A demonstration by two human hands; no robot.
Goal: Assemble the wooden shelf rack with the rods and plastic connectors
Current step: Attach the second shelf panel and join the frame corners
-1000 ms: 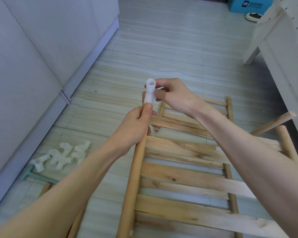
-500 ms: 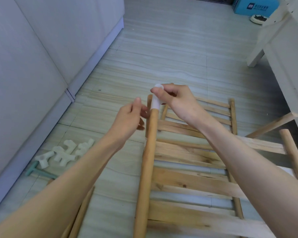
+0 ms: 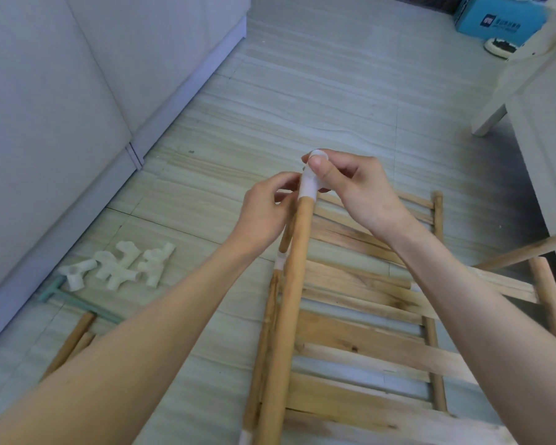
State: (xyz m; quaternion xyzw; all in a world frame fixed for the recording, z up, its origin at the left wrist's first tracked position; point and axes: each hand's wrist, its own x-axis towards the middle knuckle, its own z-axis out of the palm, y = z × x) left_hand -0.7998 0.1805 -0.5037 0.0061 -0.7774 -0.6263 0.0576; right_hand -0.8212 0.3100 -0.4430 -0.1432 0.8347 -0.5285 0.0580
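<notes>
A white plastic connector [image 3: 309, 184] sits on the upper end of a long wooden rod [image 3: 289, 300] that rises from the bottom edge. My right hand [image 3: 360, 194] grips the connector from the right, thumb pressed near its open top. My left hand [image 3: 264, 213] is at its left side, fingertips curled in against the connector's lower part where it meets the rod. Under the rod, slatted wooden shelf panels [image 3: 366, 348] lie flat on the floor. A second connector [image 3: 280, 261] shows just behind the rod.
Several loose white connectors [image 3: 126, 264] lie on the floor at left, beside a teal tool [image 3: 77, 303] and spare rods [image 3: 71, 342]. More rods [image 3: 549, 300] lie at right by white furniture [image 3: 543, 123]. A grey cabinet [image 3: 77, 107] lines the left; a blue box [image 3: 495, 17] stands far back.
My right hand pushed the connector down onto the rod's end. My left hand let go of the rod, opened, then closed back in against the connector.
</notes>
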